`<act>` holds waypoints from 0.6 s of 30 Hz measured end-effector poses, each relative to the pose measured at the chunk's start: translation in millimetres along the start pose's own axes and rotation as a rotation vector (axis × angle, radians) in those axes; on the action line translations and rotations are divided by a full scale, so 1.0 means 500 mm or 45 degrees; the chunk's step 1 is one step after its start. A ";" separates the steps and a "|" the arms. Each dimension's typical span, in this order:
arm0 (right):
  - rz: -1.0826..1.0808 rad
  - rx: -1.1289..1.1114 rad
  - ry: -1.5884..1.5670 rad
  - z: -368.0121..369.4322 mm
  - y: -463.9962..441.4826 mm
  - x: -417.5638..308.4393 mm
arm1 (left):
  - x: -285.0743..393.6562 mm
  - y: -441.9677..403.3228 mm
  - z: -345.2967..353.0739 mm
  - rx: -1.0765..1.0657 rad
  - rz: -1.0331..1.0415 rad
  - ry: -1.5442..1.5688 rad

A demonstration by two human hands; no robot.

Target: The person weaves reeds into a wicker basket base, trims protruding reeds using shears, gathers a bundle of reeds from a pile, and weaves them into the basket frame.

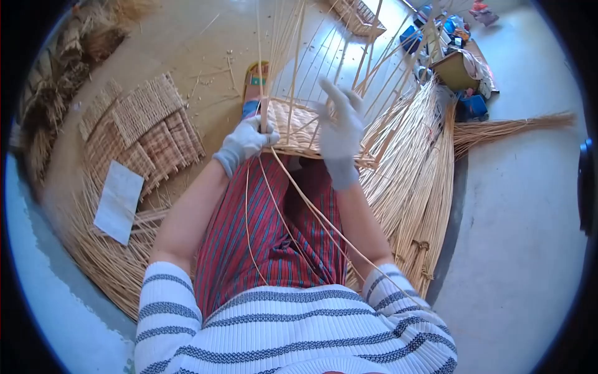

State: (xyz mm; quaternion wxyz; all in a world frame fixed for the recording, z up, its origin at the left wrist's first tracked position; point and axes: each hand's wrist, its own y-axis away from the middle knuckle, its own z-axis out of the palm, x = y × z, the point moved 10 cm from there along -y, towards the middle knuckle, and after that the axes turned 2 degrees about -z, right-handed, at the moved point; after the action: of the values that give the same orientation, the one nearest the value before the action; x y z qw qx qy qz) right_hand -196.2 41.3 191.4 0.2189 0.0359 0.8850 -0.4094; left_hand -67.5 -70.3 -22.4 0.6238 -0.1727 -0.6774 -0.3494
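A partly woven wicker basket [291,124] rests at my lap, its long upright stakes fanning out away from me. My left hand [250,138], in a pale glove, is closed on the basket's near left corner, by a thick upright piece. Over the basket's right part is my gloved right hand [341,121], raised, its fingers apart and slightly blurred. I see nothing held in it. Long loose wicker strands [311,206] run from the near edge by my left hand across my red striped clothing toward my right arm.
Woven panels [146,134] are stacked at left, with a white sheet [118,202] on them. Long wicker bundles [414,168] lie at right, and more strands [93,262] at lower left. Another basket [360,17] stands at the back. A box [458,70] sits among clutter.
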 end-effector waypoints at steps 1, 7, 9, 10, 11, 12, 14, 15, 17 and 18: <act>0.083 0.013 0.133 -0.042 0.059 0.060 | 0.021 0.008 0.006 0.027 0.127 -0.016; 0.112 -0.171 0.227 -0.014 0.192 0.072 | -0.017 -0.021 0.017 -0.030 0.139 0.039; 0.134 -0.473 0.546 0.048 0.195 0.073 | -0.002 -0.018 0.014 -0.069 0.143 0.050; 0.244 -0.596 0.607 0.072 0.197 0.090 | 0.012 -0.008 0.004 -0.050 0.162 -0.067; 0.235 -0.627 0.577 0.088 0.209 0.117 | 0.012 0.001 0.002 -0.109 0.113 -0.054; 0.220 -0.616 0.575 0.087 0.206 0.122 | 0.018 0.011 0.006 -0.177 0.059 -0.037; 0.402 -0.415 0.023 0.063 0.218 0.146 | 0.014 0.011 0.005 -0.275 0.077 0.000; 0.489 -0.289 -0.342 0.050 0.231 0.146 | 0.024 0.015 0.003 -0.271 0.159 0.016; 0.614 -0.358 -0.474 0.038 0.284 0.148 | 0.019 0.005 -0.002 -0.162 0.343 -0.021; 0.801 -0.321 -0.770 0.059 0.338 0.186 | 0.006 0.001 0.009 -0.168 0.340 -0.018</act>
State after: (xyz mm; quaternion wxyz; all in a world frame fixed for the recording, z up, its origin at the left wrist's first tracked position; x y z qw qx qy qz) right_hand -228.5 120.7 16.2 0.5839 0.1549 0.7704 -0.2039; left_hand -70.9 -67.6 -19.2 0.6472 -0.3042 -0.6285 -0.3058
